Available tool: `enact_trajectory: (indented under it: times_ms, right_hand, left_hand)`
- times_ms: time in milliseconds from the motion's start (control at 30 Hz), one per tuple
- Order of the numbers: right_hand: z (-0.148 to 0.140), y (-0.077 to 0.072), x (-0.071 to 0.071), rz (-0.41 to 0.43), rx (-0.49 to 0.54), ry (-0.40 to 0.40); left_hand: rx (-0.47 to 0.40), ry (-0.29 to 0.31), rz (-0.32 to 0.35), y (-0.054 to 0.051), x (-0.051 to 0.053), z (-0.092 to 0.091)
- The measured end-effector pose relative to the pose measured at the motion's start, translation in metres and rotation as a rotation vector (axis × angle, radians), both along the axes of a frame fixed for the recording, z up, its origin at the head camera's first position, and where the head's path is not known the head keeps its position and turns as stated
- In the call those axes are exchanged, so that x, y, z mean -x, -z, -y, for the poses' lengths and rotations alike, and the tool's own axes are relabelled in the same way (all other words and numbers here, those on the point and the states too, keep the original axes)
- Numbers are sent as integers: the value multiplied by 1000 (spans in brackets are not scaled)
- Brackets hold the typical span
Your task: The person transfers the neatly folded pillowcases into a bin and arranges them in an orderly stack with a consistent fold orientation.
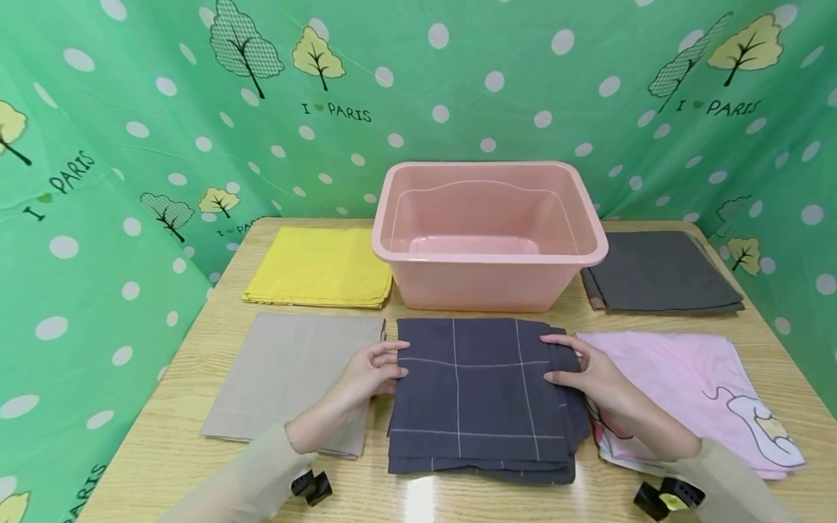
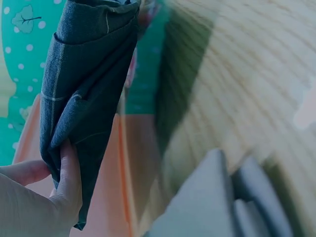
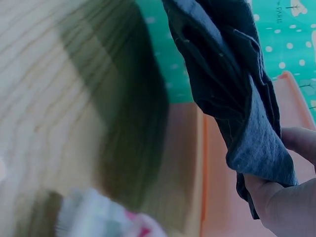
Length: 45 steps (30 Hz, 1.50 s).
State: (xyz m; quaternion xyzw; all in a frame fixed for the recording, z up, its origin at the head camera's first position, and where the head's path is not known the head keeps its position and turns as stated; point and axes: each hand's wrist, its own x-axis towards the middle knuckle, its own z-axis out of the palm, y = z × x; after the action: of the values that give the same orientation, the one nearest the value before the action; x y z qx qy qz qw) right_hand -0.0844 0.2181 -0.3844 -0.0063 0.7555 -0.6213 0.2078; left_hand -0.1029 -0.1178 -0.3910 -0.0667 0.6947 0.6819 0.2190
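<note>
A folded dark cloth (image 1: 480,392) with thin white grid lines is held up between both hands in the head view, in front of the pink tub. My left hand (image 1: 360,378) grips its left edge, with thumb and fingers on either side of the layers. At the opposite edge my right hand (image 1: 604,378) pinches the cloth the same way. Both wrist views show the cloth (image 2: 81,94) raised off the table, its shadow on the wood below. Loose folds (image 3: 237,98) hang at the right side. The fingers behind the cloth are partly hidden.
The pink tub (image 1: 484,283) stands at the table's back. Left lie a folded yellow cloth (image 1: 320,265) and a beige cloth (image 1: 281,363). On the right are a dark grey cloth (image 1: 660,272) and a pink cloth (image 1: 693,385) with a cartoon print. Green polka-dot curtain (image 1: 438,94) surrounds the table.
</note>
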Motion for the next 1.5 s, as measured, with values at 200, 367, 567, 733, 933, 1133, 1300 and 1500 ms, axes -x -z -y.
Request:
enact_trajectory:
  times_ms: [200,367,567,733,933,1133,1300,1500]
  right_hand:
    - [0,-11,0,-19,-44,22]
    - [0,-17,0,-12,-44,42]
    - [-1,-25,-2,-12,-43,66]
    - [-2,-32,-4,-10,-18,71]
    - [-4,-38,-5,-26,-4,77]
    - [-5,-45,-6,-55,-22,93]
    - [-6,-49,-6,-86,-32,98]
    - [-8,-55,-6,-113,-22,94]
  left_hand:
    - [-3,-6,-14,-10,1,-1]
    - [-14,-15,-29,-15,3,-1]
    - [-23,-23,-43,-22,3,-2]
    - [-21,-31,-54,-29,3,-2]
    - [-28,-32,-81,-37,1,0]
    - [-42,-26,-95,-43,2,2]
    - [-37,-35,-101,-48,4,2]
    - [-19,-37,-124,-55,4,3]
